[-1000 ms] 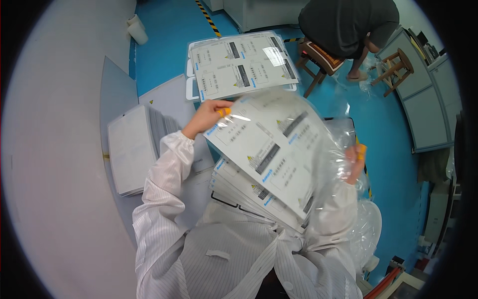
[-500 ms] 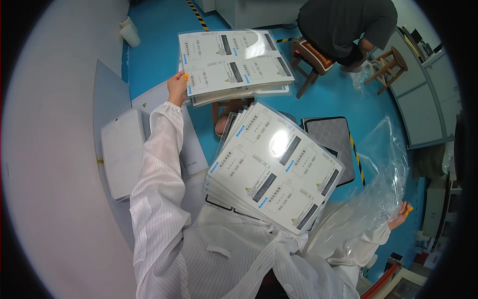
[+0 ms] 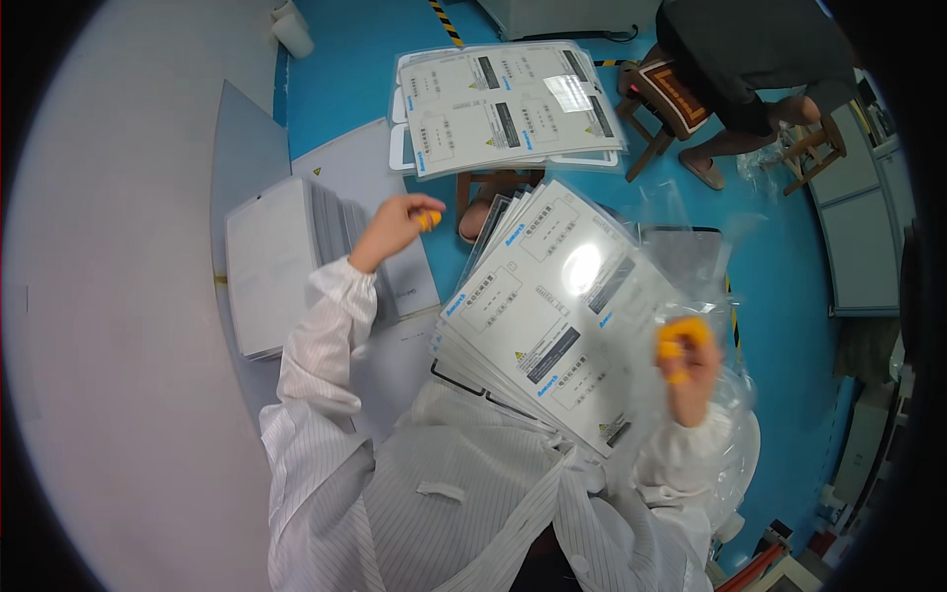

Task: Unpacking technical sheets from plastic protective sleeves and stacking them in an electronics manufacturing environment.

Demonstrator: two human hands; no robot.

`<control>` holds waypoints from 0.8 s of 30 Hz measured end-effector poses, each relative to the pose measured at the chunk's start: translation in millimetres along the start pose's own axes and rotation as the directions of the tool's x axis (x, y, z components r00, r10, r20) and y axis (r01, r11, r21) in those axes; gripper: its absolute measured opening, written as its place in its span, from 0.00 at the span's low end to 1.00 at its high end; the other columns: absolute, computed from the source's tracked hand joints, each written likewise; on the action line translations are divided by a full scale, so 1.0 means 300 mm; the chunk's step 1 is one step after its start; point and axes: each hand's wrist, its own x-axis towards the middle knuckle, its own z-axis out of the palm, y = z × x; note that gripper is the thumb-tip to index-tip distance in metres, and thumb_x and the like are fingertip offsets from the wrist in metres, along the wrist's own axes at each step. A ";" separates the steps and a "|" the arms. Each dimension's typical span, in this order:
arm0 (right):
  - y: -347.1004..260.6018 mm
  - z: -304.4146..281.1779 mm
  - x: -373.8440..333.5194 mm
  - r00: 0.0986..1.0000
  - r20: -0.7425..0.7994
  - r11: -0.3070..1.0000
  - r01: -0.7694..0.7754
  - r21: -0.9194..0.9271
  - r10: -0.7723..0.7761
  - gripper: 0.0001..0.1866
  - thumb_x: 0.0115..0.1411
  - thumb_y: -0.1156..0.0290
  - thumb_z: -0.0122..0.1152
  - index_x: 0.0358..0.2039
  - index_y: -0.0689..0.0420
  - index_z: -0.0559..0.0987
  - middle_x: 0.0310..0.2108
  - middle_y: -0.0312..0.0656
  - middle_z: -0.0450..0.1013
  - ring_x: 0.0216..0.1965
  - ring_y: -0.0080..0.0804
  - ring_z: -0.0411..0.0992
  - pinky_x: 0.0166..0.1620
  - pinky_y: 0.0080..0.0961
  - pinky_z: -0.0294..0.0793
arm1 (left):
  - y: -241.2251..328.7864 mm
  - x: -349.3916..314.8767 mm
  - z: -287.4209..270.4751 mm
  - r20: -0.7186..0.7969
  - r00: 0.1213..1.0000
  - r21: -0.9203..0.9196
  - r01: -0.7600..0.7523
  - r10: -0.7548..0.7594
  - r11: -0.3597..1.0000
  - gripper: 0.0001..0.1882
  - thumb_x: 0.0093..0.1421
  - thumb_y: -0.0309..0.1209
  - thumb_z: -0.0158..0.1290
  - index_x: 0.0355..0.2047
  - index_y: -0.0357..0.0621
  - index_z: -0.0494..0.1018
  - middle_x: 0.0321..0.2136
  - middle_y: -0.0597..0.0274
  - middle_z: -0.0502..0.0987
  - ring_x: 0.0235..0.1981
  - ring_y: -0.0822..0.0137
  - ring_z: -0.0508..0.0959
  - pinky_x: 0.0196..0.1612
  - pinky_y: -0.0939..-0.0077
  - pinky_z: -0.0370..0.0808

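A fanned stack of printed white sheets lies across my lap, each sheet carrying repeated panel layouts. Between that stack and the flat pile at the left hangs my left hand; its fingers are bent together, with an orange finger cover on and nothing visible in them. My right hand, smeared by motion and wearing orange finger covers, is over the right part of the lap stack. Crumpled clear plastic film lies about the right wrist; whether the fingers grip it is hidden by blur. Farther off sits another stack of printed sheets.
A thick pile of white sheets stands at the left on a grey surface by the wall. A seated person is at the far right beside a wooden stool. A grey mat-like panel lies right of the lap stack.
My left hand has let go of the far stack's edge and come nearer. My right hand has swung in from the far right to the lap stack, and the plastic film has shifted inward.
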 end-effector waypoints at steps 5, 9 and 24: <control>0.211 0.387 0.092 0.928 0.372 0.982 0.073 -0.173 -0.003 0.08 0.52 0.71 0.58 0.33 0.60 0.75 0.18 0.39 0.67 0.20 0.25 0.66 0.27 0.19 0.65 | -0.044 -0.201 0.113 0.248 0.968 0.145 0.004 -0.041 0.989 0.13 0.52 0.26 0.49 0.39 0.37 0.74 0.26 0.51 0.77 0.28 0.64 0.76 0.34 0.75 0.72; 0.341 0.464 0.165 0.986 0.168 0.989 0.016 -0.150 0.010 0.08 0.53 0.71 0.59 0.32 0.61 0.76 0.17 0.40 0.67 0.19 0.25 0.65 0.25 0.20 0.65 | 0.007 -0.276 0.154 0.159 0.986 0.330 -0.100 0.049 0.939 0.15 0.51 0.25 0.46 0.40 0.37 0.73 0.29 0.44 0.75 0.31 0.48 0.74 0.37 0.65 0.71; 0.189 0.628 0.107 0.960 0.263 0.913 0.186 -0.363 -0.091 0.16 0.40 0.68 0.70 0.26 0.60 0.73 0.18 0.42 0.67 0.21 0.36 0.69 0.26 0.27 0.69 | 0.154 -0.271 0.111 0.192 0.959 -0.223 0.251 -0.210 0.942 0.10 0.54 0.20 0.50 0.36 0.32 0.75 0.25 0.60 0.77 0.22 0.78 0.74 0.28 0.87 0.72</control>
